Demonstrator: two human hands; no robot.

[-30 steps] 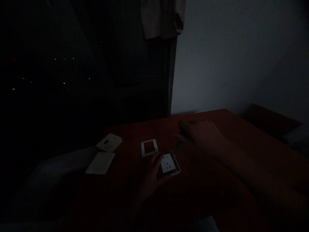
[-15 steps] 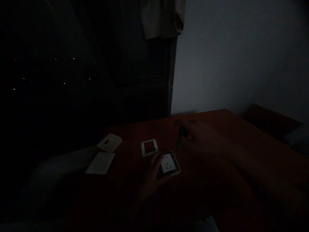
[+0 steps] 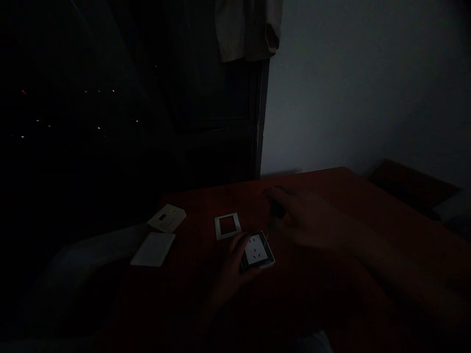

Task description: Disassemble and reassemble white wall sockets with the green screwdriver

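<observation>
Head view, very dim: the left hand (image 3: 230, 274) is steadying a socket unit (image 3: 256, 251) on the tabletop (image 3: 195, 245), its fingers (image 3: 239, 242) spreading around the unit's left side, one resting at the upper left edge and the thumb lying along the near edge. The unit is sitting face up, its white slotted face showing inside a dark border.

The right hand (image 3: 307, 215) is holding a screwdriver (image 3: 271, 225), fingers curling closed around the dark handle. The tool is leaning, its thin shaft slanting down and leftward to the border beside the right edge of the white face; whether the tip is sitting in a screw is too dark to tell.

Just beyond the unit, a square frame (image 3: 217, 228) is lying flat, near the left hand. Farther left, a white plate (image 3: 153, 249) is lying close to a box-like piece (image 3: 171, 220) with a dark slot. Behind, a cloth (image 3: 235, 34) is hanging beside a pale wall (image 3: 349, 88), and small lights (image 3: 98, 128) are glowing in the darkness at left.
</observation>
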